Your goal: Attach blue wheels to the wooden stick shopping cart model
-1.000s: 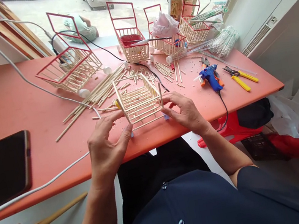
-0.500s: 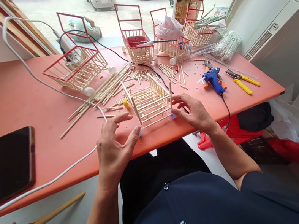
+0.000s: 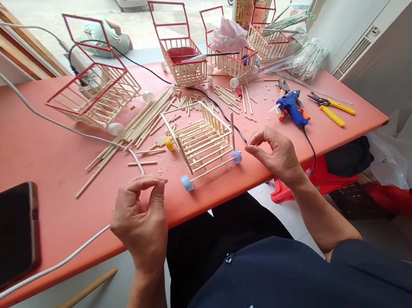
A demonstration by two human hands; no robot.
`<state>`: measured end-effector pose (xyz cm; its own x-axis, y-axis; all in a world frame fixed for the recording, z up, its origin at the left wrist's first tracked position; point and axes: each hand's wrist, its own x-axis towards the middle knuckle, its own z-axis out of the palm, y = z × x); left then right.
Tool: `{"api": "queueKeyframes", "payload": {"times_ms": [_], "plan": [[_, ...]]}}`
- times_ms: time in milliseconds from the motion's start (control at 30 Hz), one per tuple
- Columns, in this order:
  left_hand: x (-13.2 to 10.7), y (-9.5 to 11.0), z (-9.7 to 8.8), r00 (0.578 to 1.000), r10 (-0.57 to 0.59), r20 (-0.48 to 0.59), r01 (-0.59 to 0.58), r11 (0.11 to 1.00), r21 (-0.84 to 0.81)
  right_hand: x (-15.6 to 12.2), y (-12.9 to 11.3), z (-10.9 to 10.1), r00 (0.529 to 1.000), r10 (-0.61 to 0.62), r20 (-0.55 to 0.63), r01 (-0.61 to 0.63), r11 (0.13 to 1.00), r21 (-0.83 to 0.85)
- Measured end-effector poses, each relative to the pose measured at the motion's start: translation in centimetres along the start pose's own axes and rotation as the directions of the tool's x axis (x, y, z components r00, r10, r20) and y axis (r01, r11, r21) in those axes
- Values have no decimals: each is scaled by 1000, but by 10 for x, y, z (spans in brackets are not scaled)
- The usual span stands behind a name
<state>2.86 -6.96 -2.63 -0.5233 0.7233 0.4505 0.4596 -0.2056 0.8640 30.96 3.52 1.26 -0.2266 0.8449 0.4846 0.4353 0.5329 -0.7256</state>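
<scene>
A small unpainted stick cart [image 3: 201, 141] stands on the orange table [image 3: 10, 151] near its front edge, on pale blue wheels [image 3: 186, 183]. My left hand [image 3: 141, 218] hovers just left of the cart, its fingertips pinched together with nothing visible in them. My right hand [image 3: 276, 155] is just right of the cart, thumb and forefinger also pinched, nothing showing between them. Neither hand touches the cart.
Loose wooden sticks [image 3: 133, 129] lie behind the cart. Finished red-framed carts [image 3: 93, 91] line the back. A blue glue gun [image 3: 291, 107] and yellow pliers [image 3: 331, 108] lie at right. A black phone [image 3: 1, 235] and a white cable [image 3: 50, 266] are at left.
Both hands have let go of the stick cart and drawn back toward me, fingers closing into pinches. The cart now stands on its wheels by itself.
</scene>
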Motion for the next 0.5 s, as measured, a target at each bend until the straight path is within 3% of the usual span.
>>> {"api": "queueKeyframes", "payload": {"times_ms": [200, 500], "plan": [[0, 6, -2, 999, -12, 34, 10, 998, 57, 3, -2, 8, 998, -36, -43, 39, 996, 78], [2, 10, 3, 993, 14, -115, -2, 995, 102, 1, 0, 5, 994, -13, -112, 28, 990, 137]]}}
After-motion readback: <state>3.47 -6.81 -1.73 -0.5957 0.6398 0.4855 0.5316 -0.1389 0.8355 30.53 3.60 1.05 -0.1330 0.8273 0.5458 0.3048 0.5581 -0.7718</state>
